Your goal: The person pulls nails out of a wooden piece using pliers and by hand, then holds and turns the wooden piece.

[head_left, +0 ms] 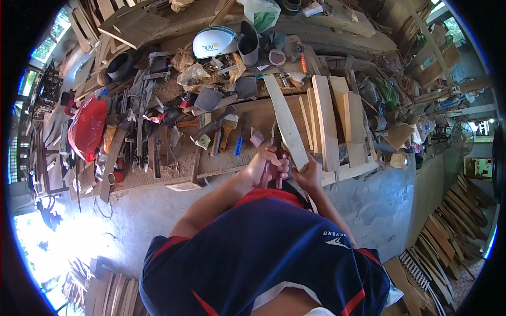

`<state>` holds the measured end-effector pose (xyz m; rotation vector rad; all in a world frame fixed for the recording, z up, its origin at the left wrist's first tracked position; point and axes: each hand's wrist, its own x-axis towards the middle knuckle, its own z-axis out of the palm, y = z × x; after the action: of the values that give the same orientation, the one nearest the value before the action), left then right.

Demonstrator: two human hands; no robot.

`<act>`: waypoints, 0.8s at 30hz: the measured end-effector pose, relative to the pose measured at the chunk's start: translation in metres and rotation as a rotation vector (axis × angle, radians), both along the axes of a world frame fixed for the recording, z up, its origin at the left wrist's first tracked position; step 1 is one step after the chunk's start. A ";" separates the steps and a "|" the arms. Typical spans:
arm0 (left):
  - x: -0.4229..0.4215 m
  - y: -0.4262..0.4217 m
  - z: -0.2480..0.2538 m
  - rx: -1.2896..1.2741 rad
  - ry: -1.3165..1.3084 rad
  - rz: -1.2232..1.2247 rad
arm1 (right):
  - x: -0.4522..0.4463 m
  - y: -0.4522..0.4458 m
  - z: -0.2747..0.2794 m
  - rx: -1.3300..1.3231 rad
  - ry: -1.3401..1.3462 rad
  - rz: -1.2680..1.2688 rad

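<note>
My right hand (310, 174) is closed around the lower part of a long, pale wooden board (286, 118), which slants up and away over the workbench (226, 166). Just left of the board, my left hand (263, 167) is closed on a hand tool with reddish handles (279, 183) that looks like pliers. Its dark head (276, 136) points toward the bench, close to the board's left edge; whether it touches the wood I cannot tell. Beyond my left hand lie a blue-handled tool (239, 146) and a paintbrush (227, 129).
Several upright pale boards (325, 124) stand just right of the held one. A white helmet (214, 42), clear plastic bags (194, 77) and sanding sheets (208, 99) clutter the bench's back. A red bag (88, 129) sits at left. Stacked planks (443, 239) lie at lower right.
</note>
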<state>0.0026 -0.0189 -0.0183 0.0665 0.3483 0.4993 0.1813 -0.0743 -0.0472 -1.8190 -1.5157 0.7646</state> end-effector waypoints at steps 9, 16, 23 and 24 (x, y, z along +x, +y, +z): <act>0.000 0.004 0.015 0.031 -0.156 -0.113 | 0.007 0.001 0.001 0.078 0.140 0.061; 0.003 0.002 0.007 -0.016 -0.245 -0.152 | 0.014 0.000 -0.006 0.072 0.243 0.091; -0.006 0.006 0.014 0.001 -0.097 -0.170 | 0.019 0.002 0.008 -0.066 0.272 0.101; -0.008 0.007 0.016 0.016 -0.058 -0.196 | 0.023 0.002 0.006 -0.065 0.274 0.101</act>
<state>-0.0050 -0.0115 -0.0022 0.1001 0.2777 0.3088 0.2039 -0.0724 -0.0414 -1.6157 -1.4243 1.0757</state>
